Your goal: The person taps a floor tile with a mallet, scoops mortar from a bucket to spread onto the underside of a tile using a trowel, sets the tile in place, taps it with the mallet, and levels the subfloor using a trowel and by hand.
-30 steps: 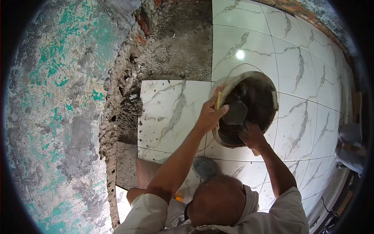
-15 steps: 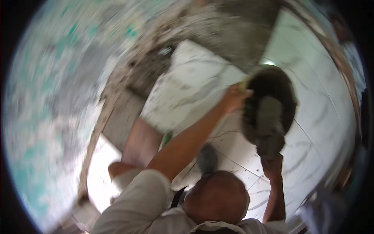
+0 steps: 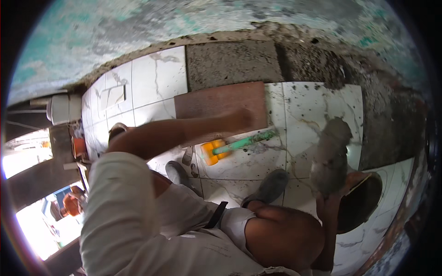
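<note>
Two hands (image 3: 329, 204) around mortar lump (image 3: 329, 154).

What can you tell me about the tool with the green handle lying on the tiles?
The tool has a long, pale green handle smeared with grey mortar and a chunky orange-yellow head, which looks like rubber. It lies flat on the white marbled floor tiles, head toward the person, handle pointing away to the right. It sits just below a brown tile. The left hand reaches out just above it without clearly touching it.
</note>
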### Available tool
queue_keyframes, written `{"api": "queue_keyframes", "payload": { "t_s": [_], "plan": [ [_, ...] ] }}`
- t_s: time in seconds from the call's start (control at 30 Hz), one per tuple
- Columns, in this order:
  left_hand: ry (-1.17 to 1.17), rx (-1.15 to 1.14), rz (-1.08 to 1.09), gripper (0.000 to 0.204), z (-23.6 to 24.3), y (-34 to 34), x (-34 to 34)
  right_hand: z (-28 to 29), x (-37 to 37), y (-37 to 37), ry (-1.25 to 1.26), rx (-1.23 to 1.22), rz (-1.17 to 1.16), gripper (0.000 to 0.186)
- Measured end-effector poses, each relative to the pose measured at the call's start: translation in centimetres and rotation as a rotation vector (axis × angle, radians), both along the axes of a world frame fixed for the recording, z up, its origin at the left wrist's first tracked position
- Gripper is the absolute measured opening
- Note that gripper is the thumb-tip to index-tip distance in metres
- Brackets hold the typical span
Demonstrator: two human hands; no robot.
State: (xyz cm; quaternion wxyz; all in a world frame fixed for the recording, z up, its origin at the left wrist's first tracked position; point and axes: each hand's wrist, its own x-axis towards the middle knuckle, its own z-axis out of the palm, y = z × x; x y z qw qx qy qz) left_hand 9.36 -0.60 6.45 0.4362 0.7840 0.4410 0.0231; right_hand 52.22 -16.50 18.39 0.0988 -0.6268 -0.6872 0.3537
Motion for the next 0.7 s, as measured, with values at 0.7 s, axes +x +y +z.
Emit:
{"api": "queue_keyframes", "payload": {
  "t_s": [0.7],
  "plan": [
    [0.259,0.427,0.034,0.04,-3.2,-22.7,-8.8,-7.2,-23.5,7.1,0.092,-0.098,0.172,0.024]
  ]
}}
